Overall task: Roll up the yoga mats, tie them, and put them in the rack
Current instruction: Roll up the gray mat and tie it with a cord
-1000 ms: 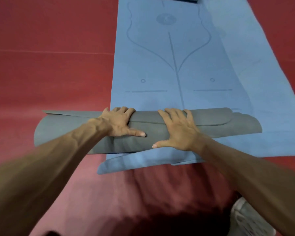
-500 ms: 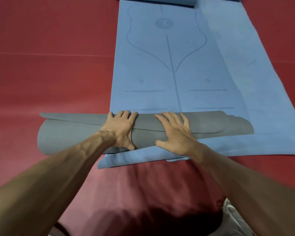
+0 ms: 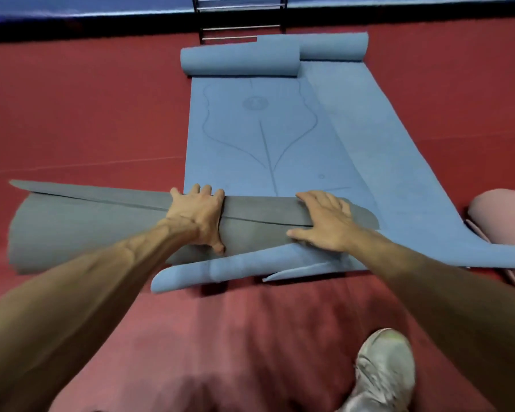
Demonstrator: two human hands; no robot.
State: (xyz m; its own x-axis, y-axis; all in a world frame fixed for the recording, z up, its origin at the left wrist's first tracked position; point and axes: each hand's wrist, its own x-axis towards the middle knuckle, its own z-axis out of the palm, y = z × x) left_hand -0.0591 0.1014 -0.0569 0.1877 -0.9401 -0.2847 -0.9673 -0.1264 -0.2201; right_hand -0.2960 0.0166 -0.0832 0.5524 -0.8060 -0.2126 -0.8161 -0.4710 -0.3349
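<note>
On the red carpeted floor (image 3: 87,114), the flat blue yoga mat (image 3: 250,150) stretches away from you. Across its near edge lies the rolled grey yoga mat (image 3: 87,233). Your left hand (image 3: 197,218) curls over the roll, gripping it; your right hand (image 3: 324,224) presses it, fingers straight.

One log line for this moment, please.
step: roll-up | left hand: grips untied grey mat roll | right hand: rests flat on it | blue mats: beneath, far ends rolled | rack: beyond mats
</note>
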